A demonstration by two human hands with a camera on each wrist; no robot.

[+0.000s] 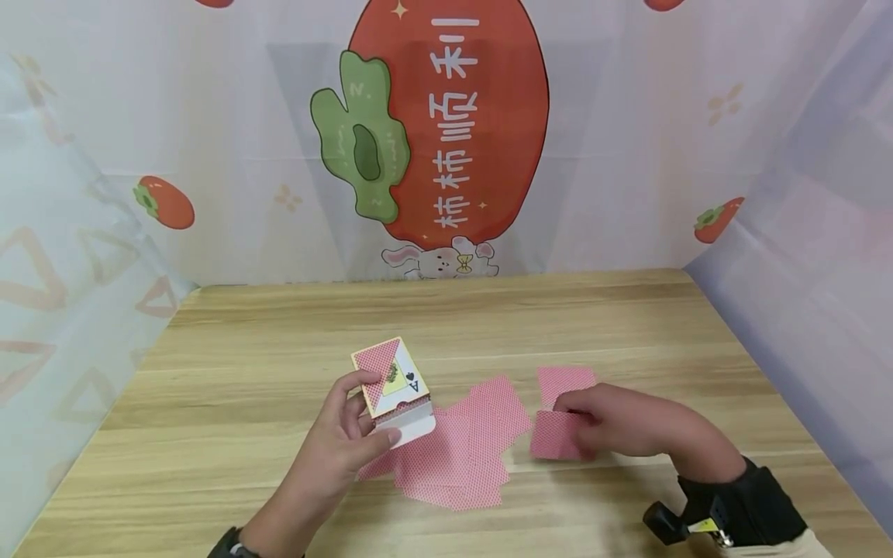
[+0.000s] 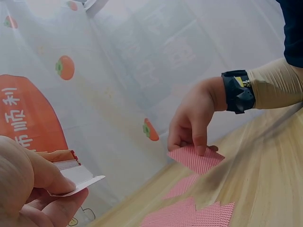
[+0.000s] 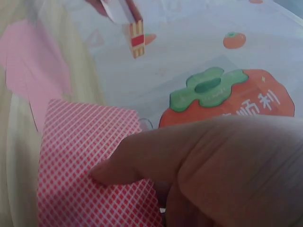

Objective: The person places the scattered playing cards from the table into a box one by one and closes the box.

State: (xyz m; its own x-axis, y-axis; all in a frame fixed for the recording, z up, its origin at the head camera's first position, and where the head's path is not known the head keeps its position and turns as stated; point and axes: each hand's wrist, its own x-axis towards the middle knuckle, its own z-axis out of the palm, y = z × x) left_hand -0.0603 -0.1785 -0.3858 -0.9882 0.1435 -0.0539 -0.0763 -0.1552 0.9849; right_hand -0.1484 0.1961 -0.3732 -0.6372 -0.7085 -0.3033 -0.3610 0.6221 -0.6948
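My left hand [image 1: 340, 435] grips a playing-card box [image 1: 392, 377] with an ace of spades on its face. The box's white flap [image 1: 412, 425] is folded open toward me, and the left thumb presses on it. To the right, my right hand [image 1: 631, 421] pinches a red-checked playing card [image 1: 554, 435], back up, between thumb and fingers. In the right wrist view that card [image 3: 80, 156] fills the lower left, raised off the table. Beyond it another card [image 1: 565, 380] lies face down, partly hidden by the hand.
Several face-down cards [image 1: 456, 449] lie spread and overlapping on the wooden table [image 1: 244, 372], between the hands. A white curtain [image 1: 614, 155] with persimmon prints hangs behind and at the sides. Both wrists wear dark bands.
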